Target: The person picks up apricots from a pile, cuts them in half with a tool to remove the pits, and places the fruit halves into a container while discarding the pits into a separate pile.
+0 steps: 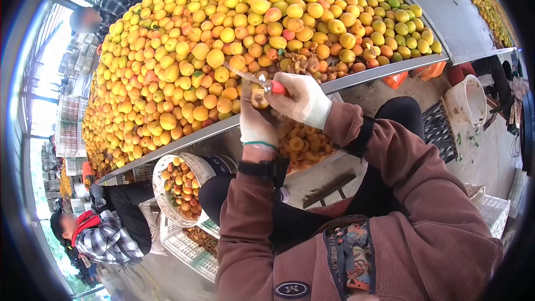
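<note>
Gloved, my left hand (257, 122) is closed around an apricot (258, 100) at the near edge of the sorting table. Just to its right, my gloved right hand (304, 97) grips a knife (277, 87) by its red handle. The thin blade points up and left, over the heap of apricots (184, 56) on the table. Brown pits and scraps (306, 62) lie on the table beyond my right hand. Below both hands, several apricot halves (304, 144) fill a container, partly hidden by my wrists and sleeves.
A metal rim (384, 69) borders the table. A white bucket of apricots (184, 189) stands left of my knees, beside a white crate (192, 251). Another bucket (467, 100) is at right. One person (111, 234) sits at lower left, another (114, 11) at upper left.
</note>
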Demonstrator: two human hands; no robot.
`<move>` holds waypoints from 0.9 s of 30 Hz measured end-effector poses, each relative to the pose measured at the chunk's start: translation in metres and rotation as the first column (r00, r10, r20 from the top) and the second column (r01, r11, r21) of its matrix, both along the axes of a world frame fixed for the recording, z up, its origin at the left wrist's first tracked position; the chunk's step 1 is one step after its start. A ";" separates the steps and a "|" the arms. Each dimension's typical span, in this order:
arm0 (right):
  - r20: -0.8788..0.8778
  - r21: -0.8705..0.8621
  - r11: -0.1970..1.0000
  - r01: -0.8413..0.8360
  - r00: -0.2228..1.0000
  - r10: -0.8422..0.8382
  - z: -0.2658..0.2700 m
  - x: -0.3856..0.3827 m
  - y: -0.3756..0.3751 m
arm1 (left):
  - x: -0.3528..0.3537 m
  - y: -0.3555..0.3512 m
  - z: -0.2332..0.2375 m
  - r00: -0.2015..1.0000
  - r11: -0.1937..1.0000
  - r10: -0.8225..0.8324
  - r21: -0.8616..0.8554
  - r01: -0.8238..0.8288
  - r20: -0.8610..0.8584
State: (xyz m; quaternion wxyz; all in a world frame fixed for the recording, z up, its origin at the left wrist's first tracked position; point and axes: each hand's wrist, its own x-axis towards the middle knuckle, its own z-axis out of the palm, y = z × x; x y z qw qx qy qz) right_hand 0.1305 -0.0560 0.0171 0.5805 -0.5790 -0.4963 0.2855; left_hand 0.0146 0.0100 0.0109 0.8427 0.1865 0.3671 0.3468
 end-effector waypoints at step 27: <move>-0.071 0.249 0.963 0.106 0.993 -0.091 0.044 -0.020 0.001 | 0.012 -0.035 -0.006 0.972 0.982 -0.188 0.000 0.189 -0.142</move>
